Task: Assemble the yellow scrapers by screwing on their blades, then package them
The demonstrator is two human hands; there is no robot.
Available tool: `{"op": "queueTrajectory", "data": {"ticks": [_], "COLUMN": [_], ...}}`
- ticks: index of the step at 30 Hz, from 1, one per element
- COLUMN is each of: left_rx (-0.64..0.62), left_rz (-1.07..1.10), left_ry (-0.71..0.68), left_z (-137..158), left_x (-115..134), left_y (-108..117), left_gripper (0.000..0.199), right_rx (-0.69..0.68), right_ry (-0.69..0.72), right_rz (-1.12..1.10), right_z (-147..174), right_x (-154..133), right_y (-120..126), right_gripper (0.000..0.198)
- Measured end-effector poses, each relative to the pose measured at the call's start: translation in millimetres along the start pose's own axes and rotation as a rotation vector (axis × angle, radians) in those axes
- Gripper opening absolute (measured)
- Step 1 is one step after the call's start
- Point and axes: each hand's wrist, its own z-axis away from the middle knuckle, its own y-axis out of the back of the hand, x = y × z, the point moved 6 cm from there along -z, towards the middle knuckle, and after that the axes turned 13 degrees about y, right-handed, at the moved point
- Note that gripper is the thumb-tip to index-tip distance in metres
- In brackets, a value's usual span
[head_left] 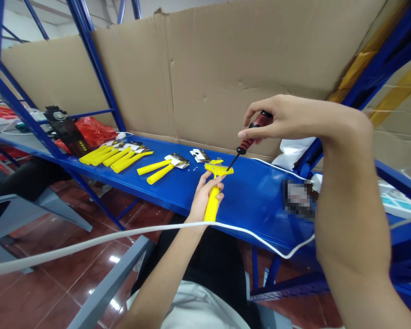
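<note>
Gripping yellow scraper in your left hand.
Your right hand grasps a screwdriver, tip at scraper head.

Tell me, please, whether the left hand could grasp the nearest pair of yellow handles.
Probably not: the way to those handles looks free, but the left hand holds a yellow scraper.

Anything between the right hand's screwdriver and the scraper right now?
Nothing visible. The screwdriver in the right hand runs straight down to the right end of the scraper's head; contact is hard to tell. The left hand grips below, and the white cable crosses outside that gap.
</note>
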Motion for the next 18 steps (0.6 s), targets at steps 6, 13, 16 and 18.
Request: {"op": "queueTrajectory", "data": {"ticks": [6, 13, 16, 18], "left_rx": [-0.012, -0.030, -0.022, -0.022], "left_rz": [0.008, -0.006, -0.002, -0.001], "left_ry": [0.006, 0.002, 0.011, 0.015], "left_z": [-4.1, -1.6, -1.7, -1.5], "left_x": [-1.0, 0.0, -0.2, -0.3], "left_y": [4.6, 2.5, 2.8, 2.2], "left_gripper": [0.055, 0.053, 0.054, 0.054], "right_rx": [-0.040, -0.008, -0.015, -0.036], "right_ry": [0.040, -0.013, 0.002, 0.032], "right_rz": [-0.046, 0.068, 0.011, -0.026], "right_z": [2.1, 1.4, 2.9, 3.2], "right_x": [-1.5, -2.5, -3.5, -6.4], "right_y": [-1.5, 0.8, -2.0, -3.4], "right_gripper": [0.062, 0.060, 0.068, 0.067]}}
